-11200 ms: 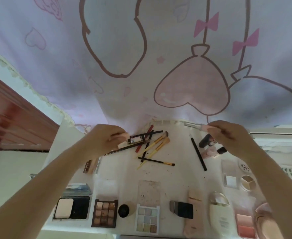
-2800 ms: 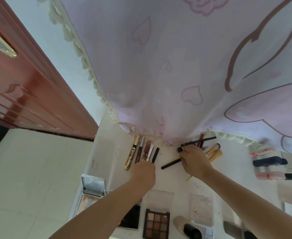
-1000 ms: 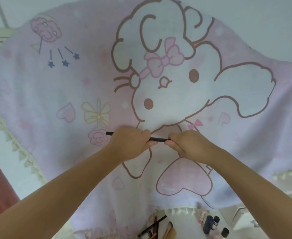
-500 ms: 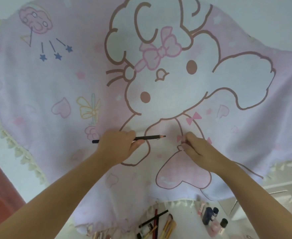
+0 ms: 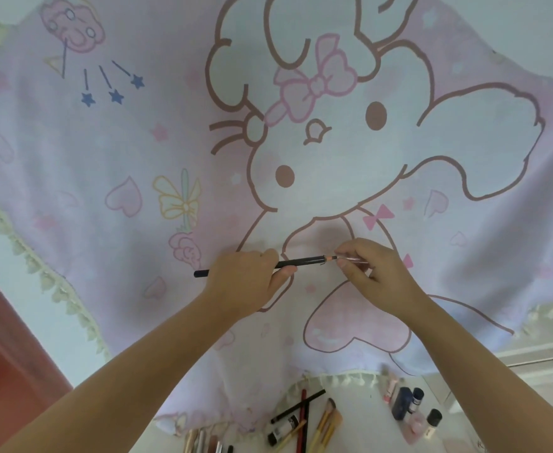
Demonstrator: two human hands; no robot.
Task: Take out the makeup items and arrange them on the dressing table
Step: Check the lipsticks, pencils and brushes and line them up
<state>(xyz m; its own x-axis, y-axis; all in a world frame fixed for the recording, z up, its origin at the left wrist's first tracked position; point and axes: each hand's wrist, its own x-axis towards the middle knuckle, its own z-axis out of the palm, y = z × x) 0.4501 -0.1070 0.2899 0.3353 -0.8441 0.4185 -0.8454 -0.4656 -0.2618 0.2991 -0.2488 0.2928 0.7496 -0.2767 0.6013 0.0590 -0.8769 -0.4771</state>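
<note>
My left hand (image 5: 252, 282) grips a thin black makeup pencil (image 5: 301, 262) held level in the air, its bare tip pointing right. My right hand (image 5: 376, 276) pinches the small clear cap (image 5: 350, 258) at that tip. Far below, on the white dressing table (image 5: 353, 429), lie pencils and brushes (image 5: 304, 420) in a loose bunch, with several small bottles (image 5: 409, 407) to their right. A row of slim tubes (image 5: 203, 444) shows at the bottom edge.
A pink cartoon-print cloth (image 5: 301, 142) with a tasselled hem hangs behind the table and fills most of the view. A red-brown wooden door (image 5: 3, 364) stands at the lower left. White furniture rails (image 5: 530, 358) show at the lower right.
Half a second ago the cap was off and my right hand was apart from the pencil. Now my right hand has come back to the pencil tip with the cap.
</note>
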